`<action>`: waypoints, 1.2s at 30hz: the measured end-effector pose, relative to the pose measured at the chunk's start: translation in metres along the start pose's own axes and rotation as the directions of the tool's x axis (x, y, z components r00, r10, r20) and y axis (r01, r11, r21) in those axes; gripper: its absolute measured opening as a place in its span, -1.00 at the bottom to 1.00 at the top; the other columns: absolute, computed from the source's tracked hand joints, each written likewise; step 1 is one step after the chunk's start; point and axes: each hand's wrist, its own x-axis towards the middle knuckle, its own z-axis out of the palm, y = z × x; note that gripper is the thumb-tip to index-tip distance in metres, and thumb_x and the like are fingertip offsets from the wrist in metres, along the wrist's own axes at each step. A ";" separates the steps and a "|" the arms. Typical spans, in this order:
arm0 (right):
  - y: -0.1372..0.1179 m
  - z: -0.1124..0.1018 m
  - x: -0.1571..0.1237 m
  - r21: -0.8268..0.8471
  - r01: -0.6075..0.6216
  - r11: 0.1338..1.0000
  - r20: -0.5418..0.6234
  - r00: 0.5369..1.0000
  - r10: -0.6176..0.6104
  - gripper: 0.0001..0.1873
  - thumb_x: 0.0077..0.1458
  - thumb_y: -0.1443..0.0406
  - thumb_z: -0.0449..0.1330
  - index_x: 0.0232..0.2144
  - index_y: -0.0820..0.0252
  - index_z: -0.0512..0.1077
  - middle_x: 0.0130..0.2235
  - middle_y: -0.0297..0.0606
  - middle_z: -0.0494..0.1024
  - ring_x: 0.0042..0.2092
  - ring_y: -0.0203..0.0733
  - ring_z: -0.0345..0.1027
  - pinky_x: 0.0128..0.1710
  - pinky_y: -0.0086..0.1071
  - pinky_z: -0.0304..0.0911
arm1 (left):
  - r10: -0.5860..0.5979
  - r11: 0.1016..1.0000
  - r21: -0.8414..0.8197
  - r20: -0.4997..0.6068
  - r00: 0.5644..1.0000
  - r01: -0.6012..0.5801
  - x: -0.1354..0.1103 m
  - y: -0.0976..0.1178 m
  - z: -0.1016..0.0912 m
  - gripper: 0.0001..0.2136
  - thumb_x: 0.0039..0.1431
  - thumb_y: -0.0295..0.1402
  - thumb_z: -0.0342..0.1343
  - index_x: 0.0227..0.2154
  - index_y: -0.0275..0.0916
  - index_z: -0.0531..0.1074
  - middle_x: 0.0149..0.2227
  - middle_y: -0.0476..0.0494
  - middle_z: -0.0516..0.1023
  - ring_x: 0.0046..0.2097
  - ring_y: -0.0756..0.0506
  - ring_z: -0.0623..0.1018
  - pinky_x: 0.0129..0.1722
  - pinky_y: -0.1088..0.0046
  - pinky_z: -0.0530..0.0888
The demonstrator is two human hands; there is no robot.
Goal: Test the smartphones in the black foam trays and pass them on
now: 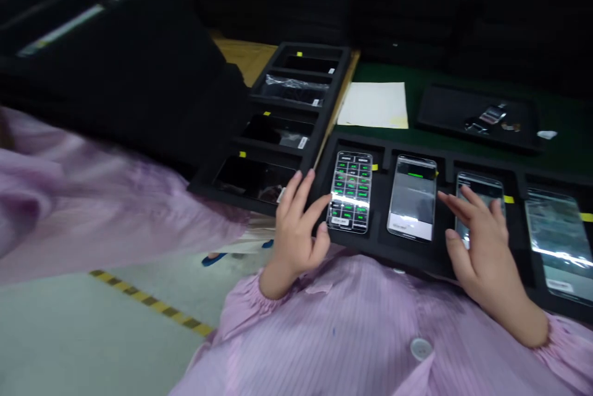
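A black foam tray point(384, 248) in front of me holds several phones side by side in slots. My left hand point(299, 229) rests on the tray's left end, fingers loosely spread, next to a phone showing a green button grid point(351, 191). My right hand point(477, 238) lies flat with fingers stretched over the third phone point(482, 189), touching its screen. Between my hands sits a phone with a grey screen and a green bar point(412, 197). A fourth phone point(558, 238) lies at the right end. Neither hand holds anything.
A second black tray point(324, 56) with dark phones, one in clear wrap, stands at the left on a wooden surface. A white paper sheet point(374, 104) and a flat black tray point(445, 113) with small metal parts lie on the green mat. A pink sleeve point(92, 198) crosses the left.
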 end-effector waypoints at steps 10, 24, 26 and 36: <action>-0.009 0.003 0.004 0.143 0.093 0.985 0.121 0.986 -0.111 -0.59 0.29 0.33 -0.04 0.16 0.12 0.25 0.09 -0.12 0.54 0.34 0.08 0.14 0.36 0.29 -0.16 | 0.012 0.999 0.039 0.108 0.994 -0.016 -0.003 0.003 0.001 -0.62 0.15 -0.35 0.01 0.02 -0.17 0.52 0.42 -0.21 0.13 0.40 -0.43 0.17 0.23 -0.15 0.26; 0.005 -0.042 0.016 -0.036 0.041 0.999 0.023 0.999 -0.040 -0.61 0.33 0.25 -0.01 0.16 0.17 0.29 0.10 -0.09 0.53 0.29 0.14 0.23 0.35 0.27 -0.08 | 0.028 1.000 -0.013 0.006 1.000 -0.028 0.014 -0.007 -0.011 -0.57 0.23 -0.40 -0.03 0.15 -0.23 0.37 0.29 -0.34 0.35 0.34 -0.37 0.29 0.27 -0.07 0.29; 0.030 -0.070 0.034 -0.126 -0.056 0.990 -0.020 0.998 0.054 -0.62 0.31 0.22 0.02 0.11 0.21 0.37 0.05 -0.06 0.57 0.14 0.15 0.41 0.26 0.18 0.14 | 0.005 0.999 -0.042 0.022 1.000 -0.004 0.027 -0.009 -0.015 -0.58 0.26 -0.39 -0.05 0.17 -0.22 0.36 0.23 -0.30 0.43 0.29 -0.31 0.37 0.26 -0.01 0.32; 0.186 -0.074 0.167 -0.278 -0.458 0.844 0.041 0.872 0.487 -0.81 0.09 0.49 0.23 -0.22 0.36 0.58 -0.17 -0.06 0.64 -0.11 -0.03 0.54 -0.03 -0.22 0.39 | -0.157 0.982 -0.027 0.413 0.897 0.185 0.119 -0.001 -0.012 -0.55 0.28 -0.23 -0.11 0.09 -0.28 0.48 0.09 -0.23 0.58 0.11 -0.27 0.56 0.13 0.15 0.48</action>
